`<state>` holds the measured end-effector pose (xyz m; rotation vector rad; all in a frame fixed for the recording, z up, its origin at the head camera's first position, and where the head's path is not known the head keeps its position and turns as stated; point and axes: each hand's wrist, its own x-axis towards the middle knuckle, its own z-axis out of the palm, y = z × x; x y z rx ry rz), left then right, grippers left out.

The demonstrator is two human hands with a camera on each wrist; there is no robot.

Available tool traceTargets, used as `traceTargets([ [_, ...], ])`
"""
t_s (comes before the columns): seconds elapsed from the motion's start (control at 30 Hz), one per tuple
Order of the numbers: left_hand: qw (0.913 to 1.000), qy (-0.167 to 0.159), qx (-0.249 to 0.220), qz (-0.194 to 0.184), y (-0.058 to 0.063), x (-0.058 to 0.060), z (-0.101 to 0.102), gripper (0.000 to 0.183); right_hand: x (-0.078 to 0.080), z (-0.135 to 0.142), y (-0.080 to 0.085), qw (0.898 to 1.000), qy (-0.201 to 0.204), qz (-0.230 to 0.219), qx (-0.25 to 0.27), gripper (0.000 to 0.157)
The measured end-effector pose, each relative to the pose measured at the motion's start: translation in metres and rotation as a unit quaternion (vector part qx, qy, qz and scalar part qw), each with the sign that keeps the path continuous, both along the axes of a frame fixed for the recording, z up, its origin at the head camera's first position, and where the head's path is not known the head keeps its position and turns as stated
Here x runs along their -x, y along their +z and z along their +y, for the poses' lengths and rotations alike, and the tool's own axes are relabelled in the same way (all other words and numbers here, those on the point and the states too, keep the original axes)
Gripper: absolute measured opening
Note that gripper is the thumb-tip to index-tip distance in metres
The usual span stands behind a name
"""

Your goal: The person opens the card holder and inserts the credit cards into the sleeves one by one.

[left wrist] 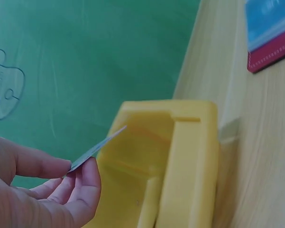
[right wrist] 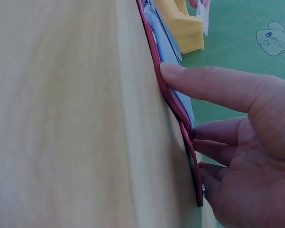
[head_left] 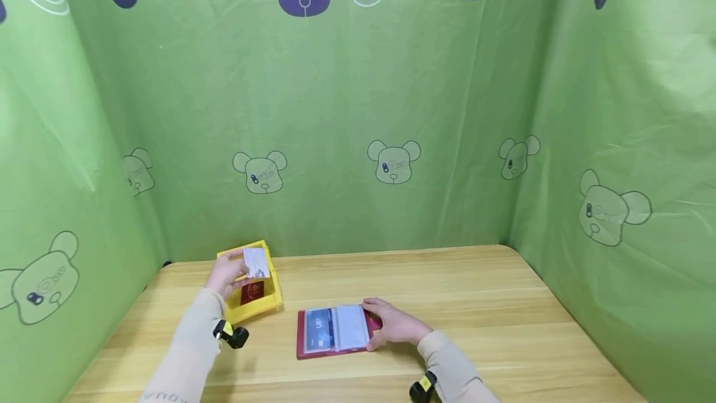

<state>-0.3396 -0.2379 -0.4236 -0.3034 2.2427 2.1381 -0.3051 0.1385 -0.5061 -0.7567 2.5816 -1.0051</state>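
A white card (head_left: 256, 262) is pinched between the thumb and fingers of my left hand (head_left: 226, 273), above a yellow bin (head_left: 254, 311). In the left wrist view the card (left wrist: 96, 151) shows almost edge-on, tilted over the bin's opening. A dark red card (head_left: 252, 291) lies inside the bin. On the table a red card holder (head_left: 300, 336) lies spread apart, a blue card (head_left: 319, 330) in its left sleeve and a whitish sleeve on the right. My right hand (head_left: 398, 323) grips its right end, thumb on the near edge and fingers at the far edge.
The wooden table (head_left: 447, 285) runs back to a green printed curtain (head_left: 335, 98), which also encloses both sides. The yellow bin stands at the table's back left, close to the curtain. A strap with a small black camera (head_left: 237, 337) sits on the left wrist.
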Motion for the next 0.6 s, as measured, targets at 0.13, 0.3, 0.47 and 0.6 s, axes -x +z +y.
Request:
traceTargets([
  [0.13,0.9998,-0.016,-0.009,0.003,0.006,-0.006,0.003,0.069,0.0,0.0,-0.001,1.0,-0.001,-0.001,0.001,0.095],
  [0.3,0.9992,-0.036,-0.013,0.006,0.008,-0.015,0.014,0.069,0.001,0.001,-0.002,1.0,-0.001,0.0,0.001,0.096],
  [0.47,0.9982,-0.048,-0.032,0.013,0.003,-0.024,0.029,0.069,0.001,0.001,-0.002,1.0,-0.001,-0.001,0.002,0.095],
  [0.6,0.9977,-0.057,-0.032,0.016,-0.004,-0.031,0.04,0.071,0.001,0.0,-0.001,1.0,-0.002,-0.001,0.002,0.095],
])
